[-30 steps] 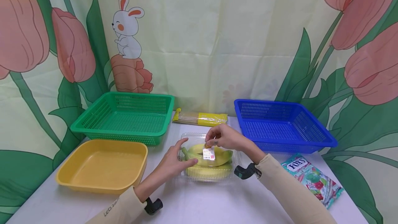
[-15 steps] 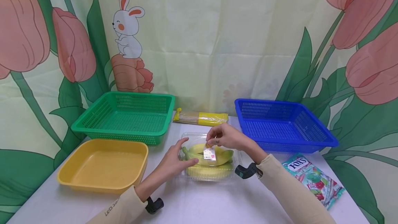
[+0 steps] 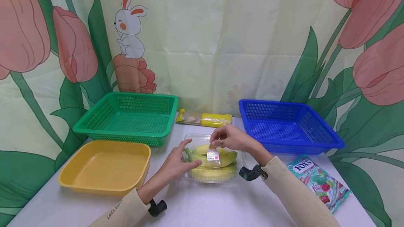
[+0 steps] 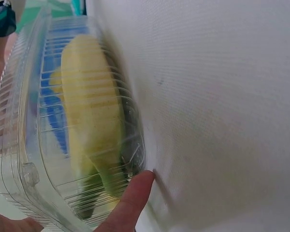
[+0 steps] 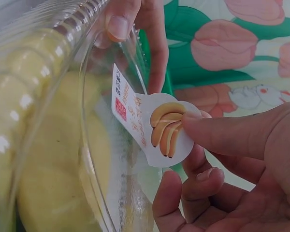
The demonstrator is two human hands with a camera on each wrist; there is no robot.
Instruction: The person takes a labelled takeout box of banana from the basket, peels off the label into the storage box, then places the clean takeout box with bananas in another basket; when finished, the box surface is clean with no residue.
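A clear plastic clamshell box [image 3: 217, 175] with yellow-green bananas [image 3: 211, 174] inside stands at the middle of the table. My right hand [image 3: 229, 138] is over its lid. Between thumb and fingers it pinches the rounded end of a white sticker [image 5: 141, 113] printed with bananas; the square end, with a red stamp and a code, lies against or close to the lid. At the box's left side is my left hand [image 3: 174, 162], thumb and fingers spread and fairly straight, touching the box. One fingertip [image 4: 142, 181] is by the lower corner in the left wrist view.
Behind the box lies a yellow pack of dry noodles [image 3: 205, 118]. A green basket [image 3: 126, 137] and a yellow tub [image 3: 104, 189] stand left. To the right are a blue basket [image 3: 290, 148] and a bag of FOX'S sweets [image 3: 320, 183]. A printed curtain [image 3: 202, 45] hangs behind.
The head view has shifted very slightly. Both hands, the box and the sticker stay practically where they were, the right hand still pinching the sticker.
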